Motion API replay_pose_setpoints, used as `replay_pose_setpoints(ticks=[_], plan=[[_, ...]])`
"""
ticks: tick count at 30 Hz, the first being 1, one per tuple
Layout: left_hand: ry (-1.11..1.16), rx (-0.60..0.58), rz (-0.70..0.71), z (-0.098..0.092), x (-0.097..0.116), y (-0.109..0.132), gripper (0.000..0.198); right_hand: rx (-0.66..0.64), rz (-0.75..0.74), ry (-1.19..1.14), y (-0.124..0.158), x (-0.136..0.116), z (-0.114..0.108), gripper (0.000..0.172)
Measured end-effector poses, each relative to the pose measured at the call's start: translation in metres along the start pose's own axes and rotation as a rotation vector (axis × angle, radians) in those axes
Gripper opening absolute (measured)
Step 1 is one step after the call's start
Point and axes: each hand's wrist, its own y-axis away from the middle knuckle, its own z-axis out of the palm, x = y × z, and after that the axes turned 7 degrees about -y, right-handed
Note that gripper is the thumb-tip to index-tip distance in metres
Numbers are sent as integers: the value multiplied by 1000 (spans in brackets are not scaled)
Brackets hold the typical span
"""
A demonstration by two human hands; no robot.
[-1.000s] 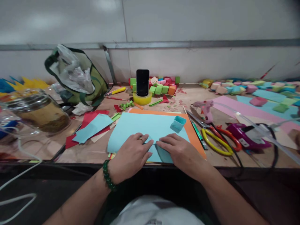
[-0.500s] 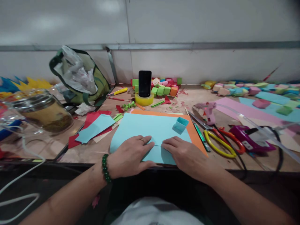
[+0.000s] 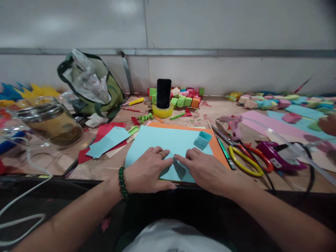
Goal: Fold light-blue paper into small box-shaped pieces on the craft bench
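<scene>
A light blue paper sheet (image 3: 157, 138) lies on the table before me, on top of an orange sheet (image 3: 219, 150). My left hand (image 3: 149, 169) rests on the blue sheet with its fingers stretched out and thumb apart. From the other side my right hand (image 3: 207, 169) presses on the same sheet, index finger extended and the rest slightly bent. The two index fingertips nearly meet at the paper's near part; whatever lies beneath them is hidden. An open-topped blue folded-paper box (image 3: 203, 140) stands on the sheet beyond my right hand.
Scissors (image 3: 245, 161), a green cutter (image 3: 226, 154), a pink glue gun (image 3: 235, 126) and a purple tool (image 3: 279, 157) lie right. Paper strips (image 3: 109, 141) are left, near a jar (image 3: 52, 122). A phone (image 3: 163, 93) stands on a tape roll (image 3: 162, 111). Another person's hand (image 3: 328, 124) shows far right.
My right index fingertip has slid slightly left, closer to my left index finger, and the other right fingers have bent more. Another person's hand has come in at the right edge.
</scene>
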Motion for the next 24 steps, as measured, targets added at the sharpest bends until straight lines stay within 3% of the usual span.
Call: replay_pose_setpoints(ticks=[4,8,12,16,19,24], plan=[[-73,-7,-14,0,4,0,66,-19,29,45,-11,2,5,33],[-60,5,-17,8,0,13,68,-7,123,101,-1,14,16,38],[-7,27,-44,15,-3,20,74,-22,144,135,5,15,11,42],[23,35,-52,17,-2,21,80,20,59,144,0,6,6,48],[54,40,-72,15,-1,25,81,48,-57,63,2,6,10,43],[89,42,-105,5,1,23,64,239,-37,-186,15,16,17,35]])
